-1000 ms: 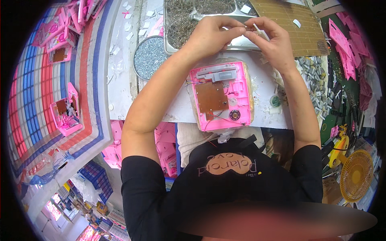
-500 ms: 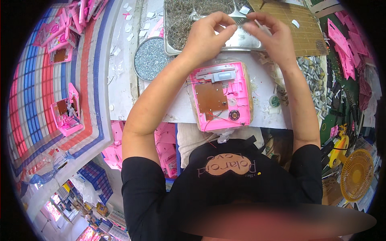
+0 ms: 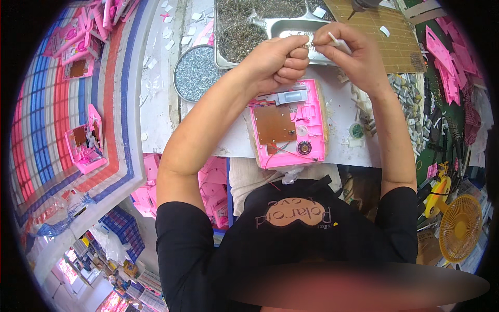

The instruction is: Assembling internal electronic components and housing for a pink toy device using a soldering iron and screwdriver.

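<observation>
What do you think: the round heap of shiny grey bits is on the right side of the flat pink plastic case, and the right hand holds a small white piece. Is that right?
No, the head view shows the round heap of shiny grey bits left of the flat pink plastic case. The right hand holds a small white piece.

A casing (image 3: 313, 122) (board (image 3: 274, 124) inside) lies before the tray (image 3: 275, 24) — a dish (image 3: 175, 75) at the tray's left.
</observation>
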Motion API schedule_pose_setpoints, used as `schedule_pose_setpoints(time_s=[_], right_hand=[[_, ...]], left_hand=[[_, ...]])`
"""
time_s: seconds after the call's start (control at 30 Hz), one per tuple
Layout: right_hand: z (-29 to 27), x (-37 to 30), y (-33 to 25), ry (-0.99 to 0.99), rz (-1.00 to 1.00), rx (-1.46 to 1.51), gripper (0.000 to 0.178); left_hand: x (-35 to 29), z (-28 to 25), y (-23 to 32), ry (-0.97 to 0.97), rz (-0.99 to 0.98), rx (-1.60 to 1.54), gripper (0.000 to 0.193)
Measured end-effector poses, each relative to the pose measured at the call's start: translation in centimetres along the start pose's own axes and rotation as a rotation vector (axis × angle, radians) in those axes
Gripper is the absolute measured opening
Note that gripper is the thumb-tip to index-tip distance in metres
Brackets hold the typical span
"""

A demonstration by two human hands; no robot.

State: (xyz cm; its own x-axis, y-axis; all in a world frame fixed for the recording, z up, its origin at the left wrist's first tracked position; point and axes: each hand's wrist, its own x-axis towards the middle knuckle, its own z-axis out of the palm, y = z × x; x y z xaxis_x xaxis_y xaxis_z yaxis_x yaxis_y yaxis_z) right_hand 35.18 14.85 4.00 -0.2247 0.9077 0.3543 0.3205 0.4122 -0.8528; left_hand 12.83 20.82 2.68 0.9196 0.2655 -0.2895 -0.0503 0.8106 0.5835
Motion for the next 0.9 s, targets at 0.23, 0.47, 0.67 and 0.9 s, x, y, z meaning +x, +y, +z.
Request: schedule_pose_setpoints(time_s=[0.23,0.47,0.67,0.9], right_hand=[[-0.5,0.1,-1.4,0.16,0.529,0.269,0.023],[2.0,0.0,-1.7,0.088,0.574,0.729,0.021],[1.9,0.0,-1.6,0.031,0.494,0.697,0.015],[1.9,0.3,-1.8,0.05,0.585,0.675,0.013]], left_hand=[[-0.2,3.0,-0.8,0.363,0.361,0.447,0.046],[-0.1,1.5,-2.1,0.415,0.61,0.938,0.039],[-0.9,1.3,-1.5,0.164,0.34,0.376,0.04],[-1.0,2.9,-1.5,0.313,0.452,0.643,0.041]])
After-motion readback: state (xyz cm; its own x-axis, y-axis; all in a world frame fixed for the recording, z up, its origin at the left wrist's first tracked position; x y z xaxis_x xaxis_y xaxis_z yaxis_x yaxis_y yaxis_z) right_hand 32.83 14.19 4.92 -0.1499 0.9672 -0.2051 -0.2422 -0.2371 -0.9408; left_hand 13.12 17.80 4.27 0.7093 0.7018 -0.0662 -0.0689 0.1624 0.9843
